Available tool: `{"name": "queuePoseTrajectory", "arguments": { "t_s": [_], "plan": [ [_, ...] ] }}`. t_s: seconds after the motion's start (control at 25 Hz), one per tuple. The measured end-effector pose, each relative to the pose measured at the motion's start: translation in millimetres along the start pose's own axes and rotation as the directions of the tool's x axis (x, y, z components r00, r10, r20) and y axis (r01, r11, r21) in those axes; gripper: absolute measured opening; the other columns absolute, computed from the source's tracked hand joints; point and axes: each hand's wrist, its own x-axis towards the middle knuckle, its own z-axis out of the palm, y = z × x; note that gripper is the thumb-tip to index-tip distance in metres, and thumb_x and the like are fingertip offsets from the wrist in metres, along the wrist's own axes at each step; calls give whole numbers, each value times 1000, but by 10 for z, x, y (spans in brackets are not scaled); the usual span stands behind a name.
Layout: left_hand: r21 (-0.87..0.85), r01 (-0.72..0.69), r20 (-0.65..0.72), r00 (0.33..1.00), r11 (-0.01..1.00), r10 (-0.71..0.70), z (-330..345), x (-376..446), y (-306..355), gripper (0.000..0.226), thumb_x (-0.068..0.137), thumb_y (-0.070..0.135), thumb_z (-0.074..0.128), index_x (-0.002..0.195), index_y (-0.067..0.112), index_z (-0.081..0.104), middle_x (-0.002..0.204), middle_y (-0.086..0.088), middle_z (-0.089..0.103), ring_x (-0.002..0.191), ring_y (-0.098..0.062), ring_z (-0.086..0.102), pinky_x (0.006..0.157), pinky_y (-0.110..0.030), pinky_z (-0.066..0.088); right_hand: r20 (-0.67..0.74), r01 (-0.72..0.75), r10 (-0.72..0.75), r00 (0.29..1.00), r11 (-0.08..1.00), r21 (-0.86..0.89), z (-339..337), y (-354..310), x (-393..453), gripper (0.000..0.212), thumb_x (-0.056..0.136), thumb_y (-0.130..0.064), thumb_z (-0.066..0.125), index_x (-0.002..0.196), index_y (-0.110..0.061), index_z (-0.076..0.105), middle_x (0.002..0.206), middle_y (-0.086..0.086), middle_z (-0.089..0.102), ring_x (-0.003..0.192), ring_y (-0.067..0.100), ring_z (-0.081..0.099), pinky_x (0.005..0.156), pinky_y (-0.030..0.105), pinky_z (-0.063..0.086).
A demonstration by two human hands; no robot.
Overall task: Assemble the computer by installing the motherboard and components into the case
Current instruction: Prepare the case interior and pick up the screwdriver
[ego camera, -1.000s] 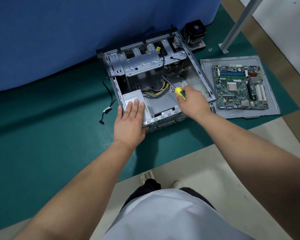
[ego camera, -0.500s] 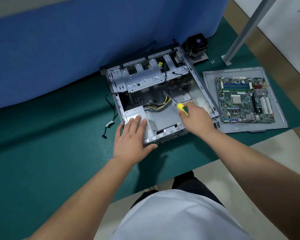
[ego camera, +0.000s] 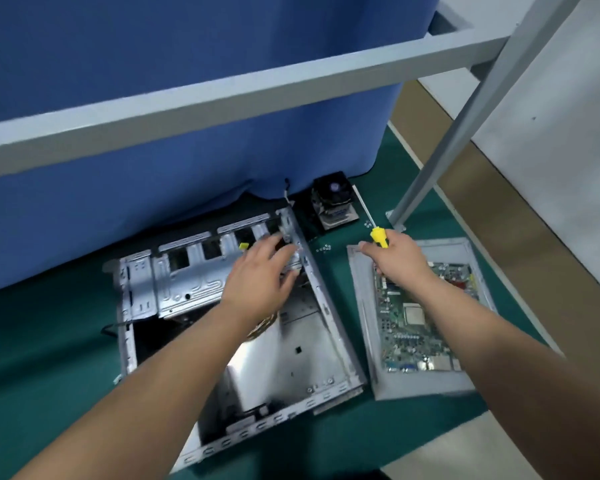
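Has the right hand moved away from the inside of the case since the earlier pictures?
Yes. The right hand left the case, moving right; it now holds the screwdriver over the motherboard panel.

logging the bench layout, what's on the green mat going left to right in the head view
computer case → left hand over its far right corner → loose screws → right hand holding the yellow-handled screwdriver → motherboard on its gray panel

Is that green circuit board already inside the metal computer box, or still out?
Still out. The motherboard lies on a grey panel on the mat, right of the open case.
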Motion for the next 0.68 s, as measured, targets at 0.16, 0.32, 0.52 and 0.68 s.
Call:
{"name": "queuePoseTrajectory", "arguments": {
  "t_s": [0.16, 0.32, 0.52, 0.68],
  "plan": [
    [49, 106, 167, 979, 993, -113, 255, 674, 168, 70, 95, 75, 28, 158, 49, 15, 171, 11, -13, 157, -18, -14, 128, -48, 3, -35, -99, 101, 994, 994, 43, -140, 367, 789, 45, 96, -48, 64, 72, -10, 58, 74, 12, 70, 78, 32, 70, 75, 41, 55],
    [45, 151, 103, 983, 988, -155, 469, 696, 159, 75, 88, 82, 26, 156, 50, 23, 166, 18, -26, 154, -11, -25, 126, -47, -8, -14, -182, 182, 983, 982, -50, 7, 682, 1405, 28, 97, -39, 62, 99, -12, 69, 96, 14, 74, 93, 33, 72, 83, 45, 60],
    [51, 144, -4, 990, 988, -144, 561, 669, 131, 66, 92, 78, 33, 151, 47, 35, 170, 16, -14, 157, -12, -13, 127, -51, 2, -93, -204, 186, 978, 949, -242, 265, 770, 1885, 17, 97, -32, 57, 103, -30, 73, 107, 10, 72, 97, 34, 67, 76, 32, 53],
    [83, 135, -70, 989, 987, -129, 613, 646, 131, 61, 95, 72, 34, 149, 44, 39, 172, 11, -5, 159, -15, -4, 127, -51, 4, -89, -165, 144, 986, 930, -328, 489, 836, 2062, 15, 95, -29, 56, 89, -20, 64, 96, 11, 72, 90, 31, 67, 68, 28, 42]
  ]
}}
